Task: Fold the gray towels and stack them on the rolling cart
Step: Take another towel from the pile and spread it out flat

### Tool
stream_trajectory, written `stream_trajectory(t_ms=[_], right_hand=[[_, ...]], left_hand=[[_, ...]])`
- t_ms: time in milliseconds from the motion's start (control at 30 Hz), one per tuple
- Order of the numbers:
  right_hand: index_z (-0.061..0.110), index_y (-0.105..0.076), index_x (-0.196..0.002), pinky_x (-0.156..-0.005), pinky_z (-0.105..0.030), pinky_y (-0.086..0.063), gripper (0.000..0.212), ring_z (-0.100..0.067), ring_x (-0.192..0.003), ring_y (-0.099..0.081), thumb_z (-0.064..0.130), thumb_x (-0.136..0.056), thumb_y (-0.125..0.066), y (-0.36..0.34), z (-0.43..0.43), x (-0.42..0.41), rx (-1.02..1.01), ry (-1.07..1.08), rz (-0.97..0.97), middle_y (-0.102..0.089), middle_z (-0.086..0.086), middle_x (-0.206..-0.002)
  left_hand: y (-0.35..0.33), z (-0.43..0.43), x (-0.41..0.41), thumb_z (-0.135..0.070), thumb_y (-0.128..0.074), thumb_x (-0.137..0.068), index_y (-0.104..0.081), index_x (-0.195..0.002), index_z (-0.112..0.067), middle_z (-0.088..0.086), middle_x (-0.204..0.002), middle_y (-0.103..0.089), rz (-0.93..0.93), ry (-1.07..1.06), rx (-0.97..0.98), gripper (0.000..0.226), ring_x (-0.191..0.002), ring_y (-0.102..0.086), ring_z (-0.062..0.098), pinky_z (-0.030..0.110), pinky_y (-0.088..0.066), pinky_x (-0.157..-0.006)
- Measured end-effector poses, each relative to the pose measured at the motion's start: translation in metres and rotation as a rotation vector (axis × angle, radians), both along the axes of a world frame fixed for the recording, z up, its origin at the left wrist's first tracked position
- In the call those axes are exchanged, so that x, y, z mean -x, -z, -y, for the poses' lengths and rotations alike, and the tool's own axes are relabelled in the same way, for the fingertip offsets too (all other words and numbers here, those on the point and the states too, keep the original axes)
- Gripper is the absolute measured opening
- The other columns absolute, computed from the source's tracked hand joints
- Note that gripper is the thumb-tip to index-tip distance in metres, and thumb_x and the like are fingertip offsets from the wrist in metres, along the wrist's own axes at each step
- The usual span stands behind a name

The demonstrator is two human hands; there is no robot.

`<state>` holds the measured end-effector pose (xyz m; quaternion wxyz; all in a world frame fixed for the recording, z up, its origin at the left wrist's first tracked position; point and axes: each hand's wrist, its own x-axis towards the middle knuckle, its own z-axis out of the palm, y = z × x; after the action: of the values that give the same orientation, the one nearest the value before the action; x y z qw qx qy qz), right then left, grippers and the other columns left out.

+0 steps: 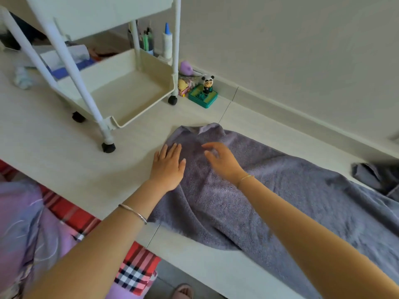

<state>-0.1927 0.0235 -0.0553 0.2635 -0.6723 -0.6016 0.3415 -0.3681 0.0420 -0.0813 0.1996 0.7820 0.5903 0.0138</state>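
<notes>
A large gray towel [280, 197] lies spread along a pale raised ledge, running from the middle to the lower right. My left hand [168, 167] rests flat with straight fingers on the towel's left edge. My right hand [222, 160] hovers just over the towel's far end, fingers loosely curved and holding nothing. A second gray towel [375, 175] sits crumpled at the right edge. The white rolling cart [149, 61] stands at the upper left, and the visible part of its lower tray holds nothing.
Small toys, among them a panda figure on a green box [205, 91], sit by the wall beside the cart's wheel. Bottles and pens [155, 39] stand behind the cart. Red checked fabric [133, 270] and purple cloth [26, 223] lie at the lower left.
</notes>
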Motion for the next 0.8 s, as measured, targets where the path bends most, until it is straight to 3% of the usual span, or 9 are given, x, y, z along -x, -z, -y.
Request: stream_trajectory(t_ms=[67, 167, 300, 467, 567, 667, 733, 800], right_hand=[[0.018, -0.054, -0.128, -0.109, -0.042, -0.032, 0.033, -0.025, -0.128, -0.042, 0.025, -0.097, -0.047, 0.009, -0.024, 0.001, -0.003, -0.049, 0.204, -0.048, -0.005, -0.136], [0.02, -0.035, -0.145, -0.117, -0.046, -0.015, 0.046, -0.027, -0.143, -0.019, 0.032, -0.1, -0.037, 0.014, -0.058, 0.004, 0.139, -0.166, 0.43, -0.025, -0.004, -0.155], [0.031, -0.019, -0.15, -0.117, -0.048, -0.001, 0.055, -0.028, -0.147, 0.004, 0.043, -0.099, -0.035, 0.023, -0.076, 0.01, 0.197, -0.103, 0.485, 0.001, 0.0, -0.16], [0.027, -0.029, -0.147, -0.118, -0.044, 0.002, 0.05, -0.023, -0.147, 0.001, 0.037, -0.099, -0.04, 0.031, -0.029, 0.022, -0.084, 0.051, 0.388, -0.01, 0.0, -0.159], [0.024, -0.035, -0.144, -0.12, -0.041, 0.0, 0.046, -0.019, -0.147, -0.005, 0.03, -0.1, -0.042, 0.032, 0.014, 0.021, -0.16, 0.121, 0.281, -0.017, 0.002, -0.158], [0.024, -0.037, -0.143, -0.12, -0.038, 0.001, 0.043, -0.016, -0.147, -0.007, 0.027, -0.101, -0.039, 0.034, 0.051, 0.015, -0.154, 0.156, 0.256, -0.019, 0.003, -0.157], [0.026, -0.036, -0.144, -0.119, -0.036, 0.004, 0.043, -0.015, -0.147, -0.007, 0.033, -0.101, -0.035, 0.039, 0.07, 0.01, -0.132, 0.145, 0.296, -0.02, 0.004, -0.157], [0.03, -0.032, -0.145, -0.118, -0.034, 0.006, 0.053, -0.014, -0.147, -0.007, 0.048, -0.097, -0.022, 0.045, 0.083, 0.002, -0.111, 0.083, 0.395, -0.018, 0.007, -0.157]], left_hand=[[0.006, 0.003, 0.001, -0.036, -0.028, -0.101, -0.009, -0.151, -0.016, 0.002, -0.16, -0.006, -0.021, 0.002, -0.043, 0.057, -0.147, -0.002, 0.024, 0.042, -0.004, -0.117], [0.012, 0.006, 0.003, -0.04, -0.027, -0.101, -0.009, -0.152, -0.019, 0.002, -0.16, -0.003, -0.086, 0.039, -0.099, 0.058, -0.146, -0.002, 0.026, 0.044, -0.005, -0.117], [0.017, 0.0, 0.005, -0.045, -0.029, -0.099, -0.01, -0.152, -0.024, -0.001, -0.16, -0.002, -0.068, 0.046, -0.111, 0.06, -0.147, -0.001, 0.024, 0.045, -0.004, -0.117], [0.014, 0.003, 0.011, -0.049, -0.028, -0.098, -0.013, -0.151, -0.022, 0.006, -0.16, -0.006, -0.049, 0.016, -0.102, 0.062, -0.146, -0.007, 0.027, 0.045, -0.006, -0.116], [0.001, 0.021, 0.009, -0.045, -0.024, -0.091, -0.044, -0.139, -0.015, 0.015, -0.136, -0.049, 0.059, -0.024, -0.261, 0.06, -0.125, -0.045, 0.035, 0.046, -0.035, -0.103], [0.003, 0.055, -0.008, -0.04, -0.029, -0.089, -0.061, -0.118, -0.013, 0.01, -0.113, -0.063, 0.105, -0.019, -0.272, 0.051, -0.101, -0.058, 0.032, 0.044, -0.047, -0.086], [0.009, 0.072, -0.017, -0.041, -0.031, -0.089, -0.064, -0.118, -0.012, 0.012, -0.121, -0.063, 0.039, -0.031, -0.177, 0.052, -0.107, -0.059, 0.035, 0.052, -0.046, -0.09], [0.018, 0.08, -0.018, -0.043, -0.031, -0.09, -0.057, -0.129, -0.015, 0.01, -0.136, -0.054, -0.033, -0.02, -0.157, 0.055, -0.122, -0.051, 0.037, 0.061, -0.035, -0.099]])
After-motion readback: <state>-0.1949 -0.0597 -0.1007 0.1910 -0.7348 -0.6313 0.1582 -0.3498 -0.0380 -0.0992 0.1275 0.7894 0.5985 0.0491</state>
